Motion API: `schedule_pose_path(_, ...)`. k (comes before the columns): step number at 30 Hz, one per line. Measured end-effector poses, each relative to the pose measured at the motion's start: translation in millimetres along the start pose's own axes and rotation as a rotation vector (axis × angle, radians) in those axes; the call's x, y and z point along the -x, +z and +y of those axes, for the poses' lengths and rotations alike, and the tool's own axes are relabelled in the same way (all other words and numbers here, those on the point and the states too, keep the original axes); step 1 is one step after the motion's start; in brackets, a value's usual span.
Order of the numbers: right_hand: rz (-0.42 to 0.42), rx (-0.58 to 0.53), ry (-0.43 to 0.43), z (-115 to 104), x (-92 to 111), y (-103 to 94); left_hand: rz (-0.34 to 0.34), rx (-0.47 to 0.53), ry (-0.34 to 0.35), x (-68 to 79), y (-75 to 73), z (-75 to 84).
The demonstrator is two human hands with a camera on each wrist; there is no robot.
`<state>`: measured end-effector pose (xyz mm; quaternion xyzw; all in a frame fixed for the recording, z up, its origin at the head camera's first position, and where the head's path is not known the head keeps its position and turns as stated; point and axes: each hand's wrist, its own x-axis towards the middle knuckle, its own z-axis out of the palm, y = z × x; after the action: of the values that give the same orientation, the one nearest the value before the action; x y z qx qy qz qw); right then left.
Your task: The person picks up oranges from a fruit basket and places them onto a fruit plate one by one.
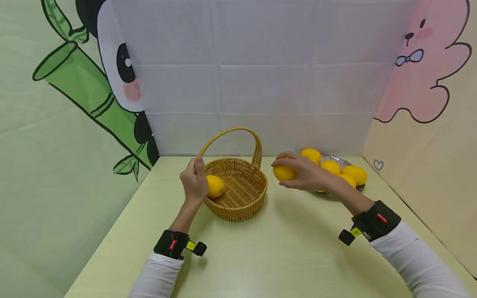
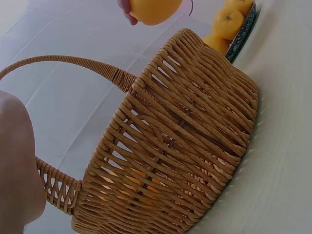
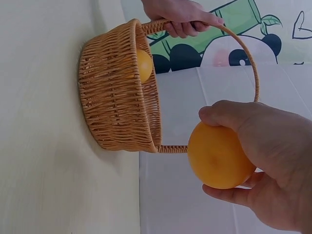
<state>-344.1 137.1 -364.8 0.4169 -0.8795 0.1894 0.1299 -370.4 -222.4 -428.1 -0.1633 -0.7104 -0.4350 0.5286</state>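
A round wicker basket [image 1: 238, 213] with a tall arched handle stands on the table. My left hand [image 1: 194, 182] grips the left side of that handle, its fingers wrapped around it in the right wrist view. One lemon [image 1: 215, 186] lies inside the basket against its left wall. In the air right of the basket, my right hand [image 1: 307, 171] holds another lemon [image 3: 218, 155] between thumb and fingers. Seen from the left wrist, the held lemon [image 2: 155, 9] is above the level of the basket's rim [image 2: 141, 80].
Behind my right hand, a silvery patterned plate [image 1: 337, 159] bears several more lemons [image 1: 355, 174] at the table's back right. A white back wall [image 1: 261, 91] and patterned side walls border the pale table [image 1: 253, 260].
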Motion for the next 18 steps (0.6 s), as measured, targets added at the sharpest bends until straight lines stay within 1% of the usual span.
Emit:
schedule_pose_path(8,0.040,0.057,0.026,18.0,12.3,-17.1,-0.008,-0.009,-0.012,0.2,1.6,-2.1)
schedule_pose_path(10,0.052,0.070,0.051,23.2,14.8,-21.0,-0.011,-0.009,-0.014,0.3,1.9,-2.2)
schedule_pose_path(15,0.076,0.069,0.108,37.2,18.1,-27.5,-0.014,-0.006,-0.016,0.4,2.6,-1.7)
schedule_pose_path(18,0.091,0.061,0.119,45.4,16.7,-30.0,-0.011,-0.009,-0.015,0.2,1.3,-1.3)
